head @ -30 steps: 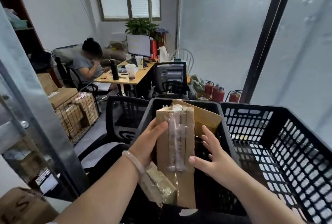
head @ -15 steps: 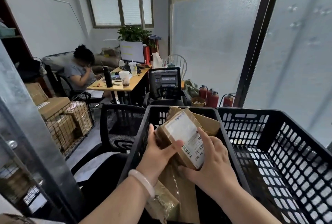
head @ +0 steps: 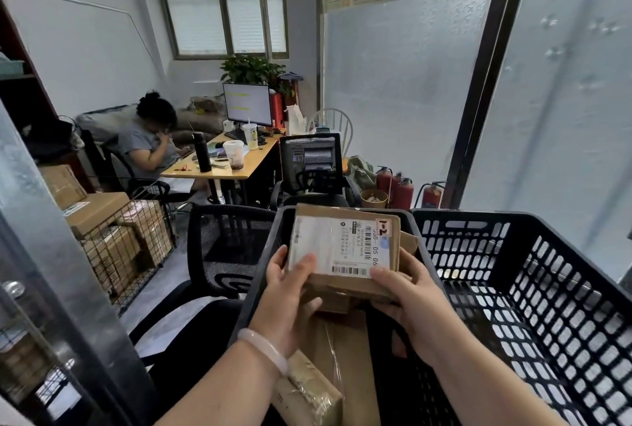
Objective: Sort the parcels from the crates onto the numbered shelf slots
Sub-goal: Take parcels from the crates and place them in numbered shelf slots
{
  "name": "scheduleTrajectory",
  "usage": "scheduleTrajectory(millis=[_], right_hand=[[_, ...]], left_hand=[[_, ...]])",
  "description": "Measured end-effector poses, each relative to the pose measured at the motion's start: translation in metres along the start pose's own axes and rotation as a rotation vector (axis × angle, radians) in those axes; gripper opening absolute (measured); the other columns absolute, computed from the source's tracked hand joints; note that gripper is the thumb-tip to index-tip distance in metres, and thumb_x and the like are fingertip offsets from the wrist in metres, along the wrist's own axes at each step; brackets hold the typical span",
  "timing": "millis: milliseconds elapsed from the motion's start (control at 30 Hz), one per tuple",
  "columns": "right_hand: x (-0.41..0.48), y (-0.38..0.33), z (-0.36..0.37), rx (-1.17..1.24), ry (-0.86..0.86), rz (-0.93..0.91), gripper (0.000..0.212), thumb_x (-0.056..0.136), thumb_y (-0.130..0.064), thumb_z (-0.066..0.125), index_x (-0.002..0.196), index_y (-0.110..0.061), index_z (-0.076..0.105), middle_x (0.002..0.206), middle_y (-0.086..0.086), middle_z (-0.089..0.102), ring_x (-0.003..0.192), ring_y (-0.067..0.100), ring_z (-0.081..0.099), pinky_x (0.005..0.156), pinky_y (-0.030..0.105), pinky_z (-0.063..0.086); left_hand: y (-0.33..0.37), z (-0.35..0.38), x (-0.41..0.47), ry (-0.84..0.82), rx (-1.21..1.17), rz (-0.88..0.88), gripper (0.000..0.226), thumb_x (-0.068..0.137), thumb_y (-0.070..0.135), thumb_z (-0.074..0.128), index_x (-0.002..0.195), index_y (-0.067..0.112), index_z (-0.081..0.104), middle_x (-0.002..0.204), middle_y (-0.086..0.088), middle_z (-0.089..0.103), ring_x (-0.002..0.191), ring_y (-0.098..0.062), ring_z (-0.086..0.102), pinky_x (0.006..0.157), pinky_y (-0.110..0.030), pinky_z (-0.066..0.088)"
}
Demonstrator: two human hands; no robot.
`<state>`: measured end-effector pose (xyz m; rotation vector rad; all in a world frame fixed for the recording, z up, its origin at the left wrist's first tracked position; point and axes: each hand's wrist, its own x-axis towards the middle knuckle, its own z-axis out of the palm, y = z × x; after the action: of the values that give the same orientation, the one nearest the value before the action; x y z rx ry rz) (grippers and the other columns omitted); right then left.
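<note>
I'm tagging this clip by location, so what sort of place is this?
Likely a small parcel-sorting office: a labelled parcel held over a black crate of boxes, more cartons in a wire cage, and a desk with a monitor.

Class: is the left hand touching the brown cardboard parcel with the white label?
Touching. Head view: the left hand grips the brown cardboard parcel with the white label, thumb lying on the label's corner.

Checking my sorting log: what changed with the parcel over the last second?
The parcel was turned from taped edge facing up to label facing up. The right hand, open beside it before, now grips its right corner; the left hand kept hold. The black crate and the parcels inside stayed put.
</note>
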<state>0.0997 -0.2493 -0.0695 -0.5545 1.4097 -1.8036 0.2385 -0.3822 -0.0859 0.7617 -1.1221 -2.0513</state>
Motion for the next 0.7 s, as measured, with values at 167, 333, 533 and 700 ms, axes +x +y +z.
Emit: scheduleTrajectory(millis=[167,333,533,700], right_hand=[[0.003,-0.022,-0.025,-0.173,-0.081,-0.058,0.081,0.056,-0.031,0.09,0.129,-0.031,0.056,0.111,0.006,0.073,0.098,0.027,0.073,0.086,0.045,0.058],[0.001,-0.028,-0.036,-0.212,-0.195,-0.096,0.075,0.058,-0.026,0.09,0.127,-0.035,0.061,0.125,0.008,0.066,0.103,0.03,0.071,0.084,0.045,0.059],[-0.003,-0.038,-0.037,-0.255,-0.272,-0.191,0.075,0.06,-0.027,0.09,0.125,-0.049,0.059,0.127,-0.011,0.062,0.107,0.018,0.069,0.079,0.039,0.06],[-0.014,-0.048,-0.018,-0.366,-0.292,-0.301,0.093,0.053,-0.065,0.085,0.133,-0.061,0.039,0.127,-0.033,0.053,0.116,-0.007,0.057,0.084,0.021,0.055]], left_hand=[[0.03,-0.023,0.003,-0.171,0.463,0.05,0.119,0.041,0.069,0.087,0.146,0.044,0.037,0.149,0.001,0.045,0.136,-0.023,0.046,0.115,-0.049,0.033],[0.033,-0.022,-0.002,-0.459,0.544,-0.125,0.094,0.057,0.039,0.093,0.138,0.042,0.044,0.124,0.003,0.07,0.113,-0.025,0.068,0.092,-0.037,0.056],[0.032,-0.014,-0.03,-0.411,0.605,-0.122,0.082,0.055,0.032,0.091,0.122,0.051,0.049,0.118,0.003,0.072,0.107,-0.019,0.07,0.09,-0.037,0.058],[0.023,-0.006,-0.069,-0.182,0.572,0.057,0.086,0.053,0.042,0.091,0.125,0.055,0.044,0.106,0.011,0.075,0.099,-0.012,0.072,0.078,-0.027,0.059]])
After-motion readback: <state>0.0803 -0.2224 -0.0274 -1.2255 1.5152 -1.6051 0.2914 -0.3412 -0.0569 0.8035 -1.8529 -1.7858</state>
